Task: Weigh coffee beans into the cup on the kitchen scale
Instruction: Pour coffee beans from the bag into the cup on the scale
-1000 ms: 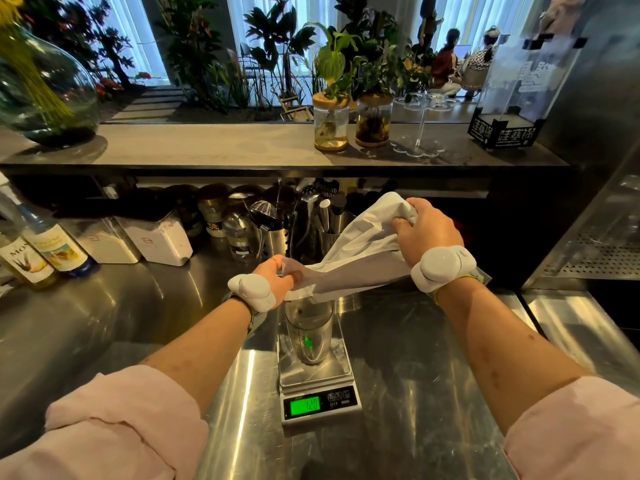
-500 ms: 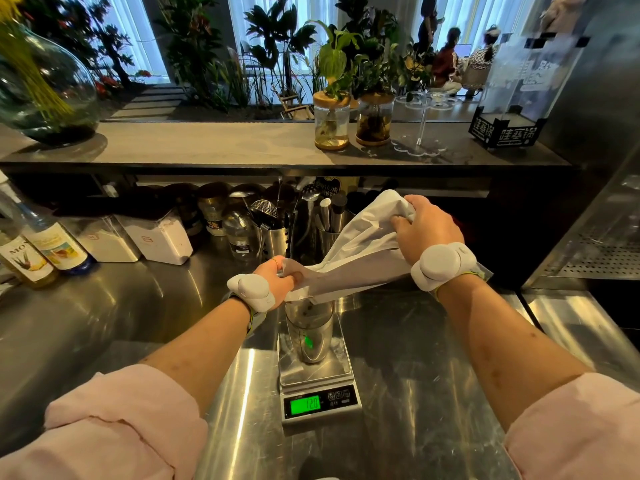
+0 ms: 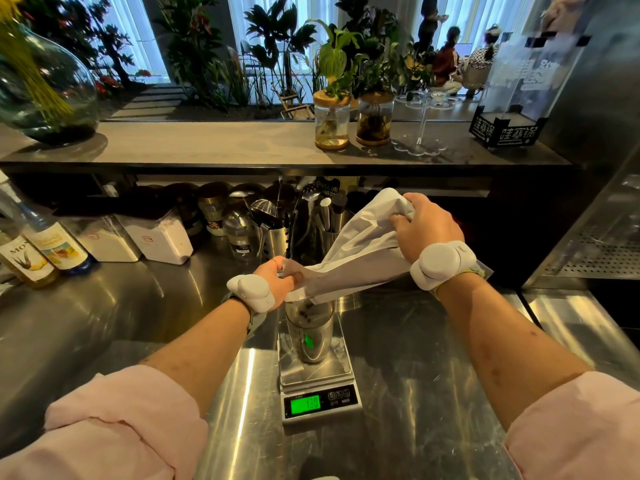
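A white coffee bag (image 3: 360, 251) is tilted down to the left, its mouth just over a steel cup (image 3: 309, 336). My left hand (image 3: 277, 275) pinches the bag's lower open end above the cup. My right hand (image 3: 427, 226) grips the raised, crumpled end. Dark coffee beans (image 3: 306, 311) drop from the bag's mouth into the cup. The cup stands on a kitchen scale (image 3: 317, 382) whose green display (image 3: 304, 406) is lit with digits.
Steel counter (image 3: 138, 323) all round the scale. Syrup bottles (image 3: 45, 251) at far left, white canisters (image 3: 159, 239) and steel tool holders (image 3: 277, 237) behind the cup. A raised shelf (image 3: 214, 142) carries plant jars (image 3: 331, 121). A perforated drip tray (image 3: 599, 254) lies at right.
The bag has tipped a little further and beans now fall into the cup. The scale's reading has changed. Both hands keep their hold.
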A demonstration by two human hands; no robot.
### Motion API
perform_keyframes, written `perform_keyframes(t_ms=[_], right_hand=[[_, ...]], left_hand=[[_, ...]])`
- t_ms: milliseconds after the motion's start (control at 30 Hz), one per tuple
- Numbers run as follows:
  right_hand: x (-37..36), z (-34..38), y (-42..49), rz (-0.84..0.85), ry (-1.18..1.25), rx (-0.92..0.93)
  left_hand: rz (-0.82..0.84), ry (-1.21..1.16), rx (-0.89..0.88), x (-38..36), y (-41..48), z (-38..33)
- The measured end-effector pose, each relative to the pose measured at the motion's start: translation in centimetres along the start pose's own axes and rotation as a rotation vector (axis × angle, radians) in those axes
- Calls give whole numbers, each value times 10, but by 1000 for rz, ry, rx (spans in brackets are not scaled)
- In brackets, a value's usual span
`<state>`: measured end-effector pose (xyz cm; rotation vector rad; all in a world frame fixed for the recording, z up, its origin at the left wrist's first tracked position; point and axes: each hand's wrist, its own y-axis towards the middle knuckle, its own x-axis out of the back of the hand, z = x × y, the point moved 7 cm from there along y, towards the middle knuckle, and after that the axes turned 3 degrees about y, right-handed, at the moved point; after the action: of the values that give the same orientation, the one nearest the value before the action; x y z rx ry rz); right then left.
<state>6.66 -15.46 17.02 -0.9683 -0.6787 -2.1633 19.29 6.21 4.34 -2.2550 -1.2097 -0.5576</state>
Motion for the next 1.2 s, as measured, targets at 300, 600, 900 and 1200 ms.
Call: perform_keyframes(t_ms=[300, 600, 900, 1200], right_hand=[[0, -2, -2, 3, 17, -8], [2, -5, -3, 6, 31, -7], [5, -6, -5, -1, 46, -9], [6, 1, -5, 0, 5, 14]], left_hand=[[-2, 13, 15, 0, 2, 0], [-8, 10, 26, 0, 1, -2], [-6, 38, -2, -1, 2, -9], [-2, 31, 40, -1, 1, -4]])
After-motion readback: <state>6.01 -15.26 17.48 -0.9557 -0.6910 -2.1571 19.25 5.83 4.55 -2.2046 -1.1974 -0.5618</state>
